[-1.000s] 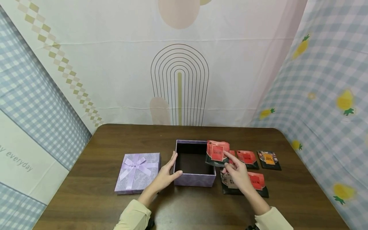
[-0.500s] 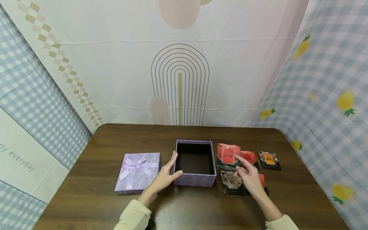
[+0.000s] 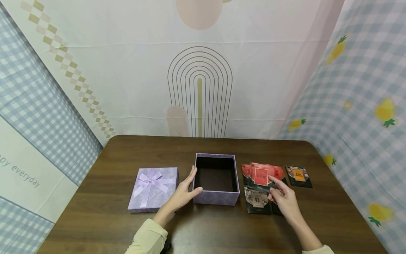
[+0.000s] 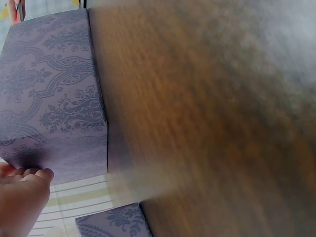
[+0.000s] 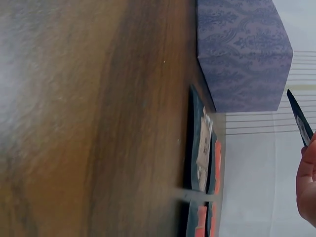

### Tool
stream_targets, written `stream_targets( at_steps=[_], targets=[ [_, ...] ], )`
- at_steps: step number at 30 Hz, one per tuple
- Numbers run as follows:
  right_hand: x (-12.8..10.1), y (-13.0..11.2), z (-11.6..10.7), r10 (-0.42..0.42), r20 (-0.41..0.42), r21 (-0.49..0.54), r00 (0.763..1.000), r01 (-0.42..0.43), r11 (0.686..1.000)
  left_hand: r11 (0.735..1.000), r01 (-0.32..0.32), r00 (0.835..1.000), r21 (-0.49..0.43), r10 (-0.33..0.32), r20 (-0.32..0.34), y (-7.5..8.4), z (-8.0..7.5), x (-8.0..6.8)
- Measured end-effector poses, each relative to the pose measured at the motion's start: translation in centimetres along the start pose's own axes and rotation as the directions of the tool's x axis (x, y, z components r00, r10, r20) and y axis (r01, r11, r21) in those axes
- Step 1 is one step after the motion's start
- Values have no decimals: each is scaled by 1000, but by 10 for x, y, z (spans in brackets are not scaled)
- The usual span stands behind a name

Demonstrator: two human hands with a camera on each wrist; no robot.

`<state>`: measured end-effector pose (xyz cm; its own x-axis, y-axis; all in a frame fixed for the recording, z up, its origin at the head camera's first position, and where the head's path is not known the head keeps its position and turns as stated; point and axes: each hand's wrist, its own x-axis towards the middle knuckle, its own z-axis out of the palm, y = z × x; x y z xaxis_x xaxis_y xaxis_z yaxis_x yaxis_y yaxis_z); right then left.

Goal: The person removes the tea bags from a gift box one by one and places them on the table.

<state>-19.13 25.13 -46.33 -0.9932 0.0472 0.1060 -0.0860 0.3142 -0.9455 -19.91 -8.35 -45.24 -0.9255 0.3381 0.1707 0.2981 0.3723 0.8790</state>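
Note:
My right hand [image 3: 285, 203] pinches a red and black sachet [image 3: 261, 178] between thumb and fingers, by its right edge. In the right wrist view that sachet [image 5: 299, 118] is raised above the tabletop, seen edge-on. Beneath and around it in the head view lie other sachets, among them a red one [image 3: 279, 172] and a grey-brown one [image 3: 257, 200]. A lidless purple patterned box [image 3: 216, 198] with a dark, bare interior stands to their left. Fingers extended, my left hand [image 3: 182, 193] rests against the box's left wall; its fingertips touch the wall in the left wrist view.
The purple box lid [image 3: 144, 197] with a ribbon bow [image 3: 151, 180] lies left of the box. A sachet with an orange label [image 3: 299, 176] sits apart at the right. All stand on a brown wooden table [image 3: 203, 229], with a patterned cloth [image 3: 142, 88] hanging behind.
My right hand has carried the red sachet rightward, from over the box's right rim to above the other sachets. The left hand keeps its place on the box.

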Motion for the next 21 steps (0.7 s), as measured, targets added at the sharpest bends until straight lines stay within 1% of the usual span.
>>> stream_targets(
  at_steps=[2, 3, 6, 9, 11, 15, 21],
  targets=[
    [-1, 2, -2, -4, -8, -6, 1000, 4, 1000, 1000, 5, 1000, 5, -5, 8, 1, -1, 0],
    [-2, 3, -3, -8, -13, -13, 1000, 7, 1000, 1000, 5, 1000, 5, -5, 5, -3, 0, 1],
    [-4, 7, -7, -17, -28, -38, 999, 16, 999, 1000, -1, 1000, 8, 1, -3, -19, 4, 4],
    [-7, 11, -12, 0, -44, -54, 999, -3, 999, 1000, -15, 1000, 6, 15, -17, -36, 9, 7],
    [-8, 13, -16, 20, -52, -30, 998, -21, 999, 1000, -21, 1000, 2, 21, -19, -39, 9, 8],
    [-11, 17, -24, 42, -69, 5, 997, -42, 999, 999, -33, 999, -9, 32, -21, -40, 9, 8],
    [-14, 21, -35, 79, -103, -53, 992, -85, 995, 999, -36, 999, -7, 36, -19, -40, 8, 8]
  ],
)
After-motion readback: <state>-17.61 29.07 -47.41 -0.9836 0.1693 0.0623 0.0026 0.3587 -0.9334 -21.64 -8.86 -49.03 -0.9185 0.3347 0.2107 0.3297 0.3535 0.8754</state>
